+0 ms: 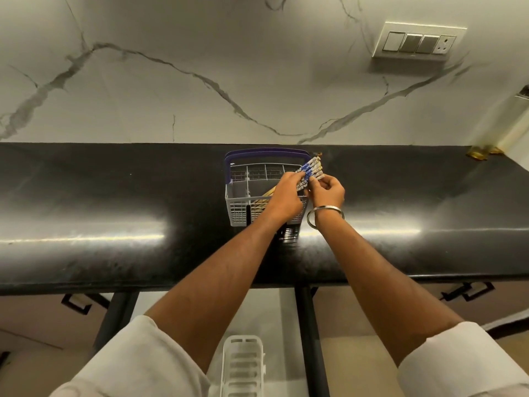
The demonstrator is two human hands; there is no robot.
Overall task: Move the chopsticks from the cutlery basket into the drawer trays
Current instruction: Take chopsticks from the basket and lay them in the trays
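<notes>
Left hand (286,193) and right hand (327,190) both pinching a chopsticks bundle (310,173) over the cutlery basket (239,207) on black counter (114,196), white tray (243,365) below, wall switch plate (419,41)

chopsticks (310,172) lower lengths hidden behind left hand (286,193), white tray (243,365) cut off below

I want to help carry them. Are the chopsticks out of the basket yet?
Not fully. Both hands, left and right, hold the chopsticks, whose lower ends still sit inside the basket.
</notes>
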